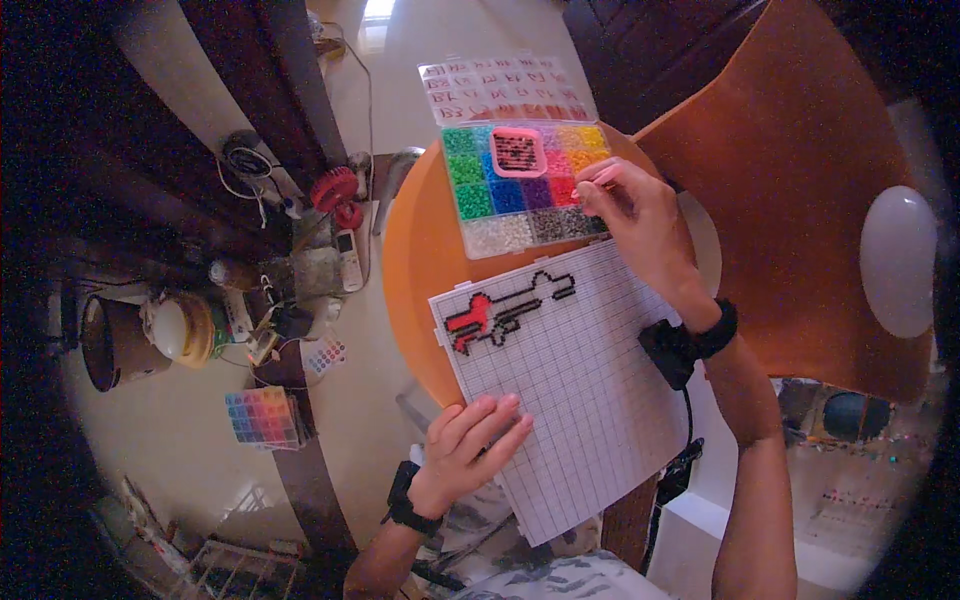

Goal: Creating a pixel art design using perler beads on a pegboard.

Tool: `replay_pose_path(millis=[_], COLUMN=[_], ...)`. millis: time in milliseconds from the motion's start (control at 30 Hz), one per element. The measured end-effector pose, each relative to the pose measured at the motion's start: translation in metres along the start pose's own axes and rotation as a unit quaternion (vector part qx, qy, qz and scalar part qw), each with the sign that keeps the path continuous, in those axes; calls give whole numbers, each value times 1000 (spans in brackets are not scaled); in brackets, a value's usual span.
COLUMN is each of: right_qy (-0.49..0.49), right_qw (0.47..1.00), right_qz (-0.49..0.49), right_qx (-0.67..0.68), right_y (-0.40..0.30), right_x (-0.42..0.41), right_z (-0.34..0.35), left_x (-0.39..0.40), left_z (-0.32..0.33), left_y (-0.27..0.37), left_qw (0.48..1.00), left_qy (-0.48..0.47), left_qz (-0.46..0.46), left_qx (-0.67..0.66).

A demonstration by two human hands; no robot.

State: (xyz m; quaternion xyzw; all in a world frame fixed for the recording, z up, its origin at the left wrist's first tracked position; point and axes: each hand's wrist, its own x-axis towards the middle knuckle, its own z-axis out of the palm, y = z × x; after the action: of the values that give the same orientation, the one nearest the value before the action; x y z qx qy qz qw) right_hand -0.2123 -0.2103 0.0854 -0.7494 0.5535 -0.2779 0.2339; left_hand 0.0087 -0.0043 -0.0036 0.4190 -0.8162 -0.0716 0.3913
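My right hand [637,217] pinches pink tweezers [606,174], their tips over the red beads [562,192] in a compartmented bead box [471,227]. The box holds fuse beads sorted by colour, and its clear lid is folded back. A small pink tray [517,153] with black beads lies on top of the compartments. Nearer to me lies a white gridded pegboard [585,390]. Near its far left corner sits a bead figure [480,319], outlined in black and partly filled with red. My left hand [476,442] rests on the board's left edge, fingers slightly spread.
Under the box and board is a round orange table [416,300]. A curved orange chair back [780,187] rises at right. On the floor at left are another bead box [262,416], a red fan [335,190], a remote control [349,259] and a dark bin [120,345].
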Motion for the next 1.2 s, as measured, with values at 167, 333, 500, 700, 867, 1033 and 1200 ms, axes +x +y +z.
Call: replay_pose_path(millis=[167,333,500,700,867,1033,1200], right_qy=[-2,1,-1,-84,-153,-140,-157], right_qw=[1000,999,989,962,952,968,967], right_qz=[18,11,18,-17,-27,-58,-42], right_qx=[25,45,145,258,265,202,194], right_y=[2,1,-24,-47,-65,-69,-73], right_x=[0,1,-10,-36,-57,-64,-63], right_z=[-2,-1,-4,9,25,37,38], left_x=[1,-1,-2,-2,-3,-3,-6], left_z=[4,1,-5,2,2,10,10], left_y=[0,0,0,0,1,2,1], left_qw=[1000,1000,1000,1000,1000,998,999], left_qy=[9,6,-6,10,13,56,38], left_qz=[2,-2,-4,-4,-3,-6,-3], left_qx=[-6,-2,-6,-21,3,3,10])
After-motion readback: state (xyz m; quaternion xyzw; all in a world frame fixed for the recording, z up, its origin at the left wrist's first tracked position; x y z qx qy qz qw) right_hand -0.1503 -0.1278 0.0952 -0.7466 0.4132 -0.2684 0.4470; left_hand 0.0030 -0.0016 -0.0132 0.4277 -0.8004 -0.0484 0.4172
